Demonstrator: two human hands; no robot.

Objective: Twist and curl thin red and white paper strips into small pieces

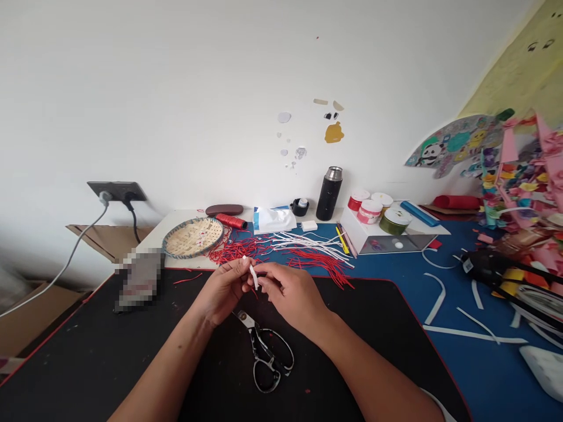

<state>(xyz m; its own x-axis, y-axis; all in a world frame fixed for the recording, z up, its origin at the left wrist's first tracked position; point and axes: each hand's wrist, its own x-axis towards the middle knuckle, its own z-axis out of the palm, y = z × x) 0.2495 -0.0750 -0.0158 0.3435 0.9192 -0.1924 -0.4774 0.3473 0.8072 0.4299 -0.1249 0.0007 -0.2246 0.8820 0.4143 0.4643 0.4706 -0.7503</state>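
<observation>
With our left hand (224, 290) we are pinching a narrow white strip (254, 278) between thumb and fingers. Our right hand (299, 296) is curling its fingers beside the strip's lower part; we cannot tell whether it is gripping too. We are holding the strip between both hands, above the black mat (365, 334), where black-handled scissors (257, 343) are lying just below our fingers. Beyond the mat, a bundle of white strips (308, 241) is lying on the blue-covered counter (396, 266) between two heaps of red cord (240, 251). A woven bamboo tray (193, 237) is resting to the left of these, and a black thermos (329, 196) is standing upright near the wall (197, 117). Toward the right, a white box (367, 245) is carrying several lidded tubs (368, 212).
</observation>
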